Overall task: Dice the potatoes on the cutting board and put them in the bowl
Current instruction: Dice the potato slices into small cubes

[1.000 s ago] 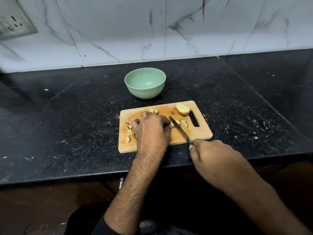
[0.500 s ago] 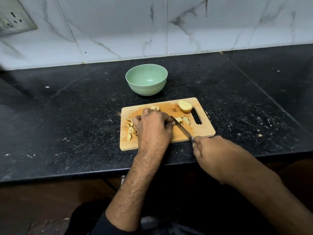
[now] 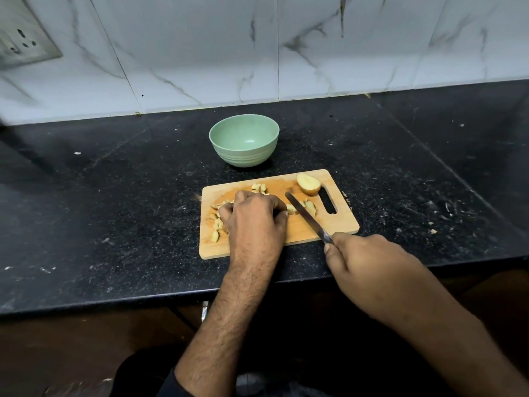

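A wooden cutting board [image 3: 300, 233] lies near the counter's front edge. My left hand [image 3: 254, 222] rests on its middle with fingers curled down over a potato piece [image 3: 292, 209], whose end shows beside my fingertips. My right hand [image 3: 369, 267] grips the handle of a knife [image 3: 306, 216], and the blade slants over the board just right of my left hand. Diced potato pieces [image 3: 216, 224] lie at the board's left, with more behind my hand [image 3: 259, 188] and beside the blade [image 3: 311, 207]. A potato half [image 3: 308, 183] sits at the far right corner. Beyond the board stands a green bowl [image 3: 244, 144] with nothing visible inside.
The black stone counter [image 3: 114, 210] runs wide on both sides, with small scraps [image 3: 433, 231] on it to the right of the board. A marble-tiled wall [image 3: 200, 53] with a socket plate [image 3: 23, 44] stands behind. The counter's front edge is close under my wrists.
The knife blade has come away from my left fingertips, its tip now farther back and right. My left hand stays on the board over the potato.
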### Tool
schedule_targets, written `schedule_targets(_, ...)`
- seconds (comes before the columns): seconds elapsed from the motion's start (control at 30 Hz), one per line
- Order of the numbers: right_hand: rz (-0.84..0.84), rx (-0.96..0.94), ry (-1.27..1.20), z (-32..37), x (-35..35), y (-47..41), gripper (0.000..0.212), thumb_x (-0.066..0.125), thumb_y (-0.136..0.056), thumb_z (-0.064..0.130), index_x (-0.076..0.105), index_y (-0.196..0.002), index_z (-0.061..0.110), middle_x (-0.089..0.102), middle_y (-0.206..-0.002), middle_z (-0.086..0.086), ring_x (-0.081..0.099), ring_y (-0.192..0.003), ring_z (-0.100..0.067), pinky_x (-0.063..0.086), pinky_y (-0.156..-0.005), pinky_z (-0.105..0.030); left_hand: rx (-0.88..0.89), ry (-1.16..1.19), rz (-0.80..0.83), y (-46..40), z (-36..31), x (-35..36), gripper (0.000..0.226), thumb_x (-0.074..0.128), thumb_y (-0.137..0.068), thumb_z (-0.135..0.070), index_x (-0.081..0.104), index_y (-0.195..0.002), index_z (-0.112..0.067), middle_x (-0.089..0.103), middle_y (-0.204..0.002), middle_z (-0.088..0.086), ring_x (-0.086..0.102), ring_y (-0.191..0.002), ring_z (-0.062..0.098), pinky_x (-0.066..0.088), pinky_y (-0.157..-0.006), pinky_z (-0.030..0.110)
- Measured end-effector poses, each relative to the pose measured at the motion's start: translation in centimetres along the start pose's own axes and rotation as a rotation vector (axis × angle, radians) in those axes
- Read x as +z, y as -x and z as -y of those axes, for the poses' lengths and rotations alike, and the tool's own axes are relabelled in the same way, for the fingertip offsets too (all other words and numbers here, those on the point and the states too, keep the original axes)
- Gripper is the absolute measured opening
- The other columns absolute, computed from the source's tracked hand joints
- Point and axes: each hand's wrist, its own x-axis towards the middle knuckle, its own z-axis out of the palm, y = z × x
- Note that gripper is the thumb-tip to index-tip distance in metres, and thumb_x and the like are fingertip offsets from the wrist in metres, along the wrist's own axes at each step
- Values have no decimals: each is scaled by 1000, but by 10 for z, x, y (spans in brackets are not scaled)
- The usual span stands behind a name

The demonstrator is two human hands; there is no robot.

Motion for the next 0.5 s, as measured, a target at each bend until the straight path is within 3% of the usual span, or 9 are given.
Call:
schedule_targets(0.17, -2, -22, 63, 5, 9, -11, 31, 28, -105, 44, 55, -110, 30, 42, -70, 7, 44, -70, -17, 34, -67, -33, 6, 35, 7, -4, -1, -2, 10, 72, -87, -30, 76, -96, -34, 66, -94, -16, 44, -111, 10, 20, -93, 36)
schedule_targets(0.3, 49, -43, 68, 7, 9, -23, 31, 27, -106, 42, 54, -118, 32, 50, -78, 6, 50, -76, -20, 40, -68, -34, 33, 31, 14, -6, 0, -3, 10, 73, -86, -27, 76, -93, -33, 53, -84, -20, 45, -109, 9, 21, -93, 35)
schedule_targets(0.5, 119, -77, 53, 5, 9, -38, 33, 26, -106, 41, 54, -121, 30, 61, -86, 3, 60, -81, -20, 50, -73, -36, 10, 68, 6, -7, 2, -2, 7, 74, -85, -28, 75, -89, -33, 67, -89, -18, 46, -107, 8, 19, -89, 33)
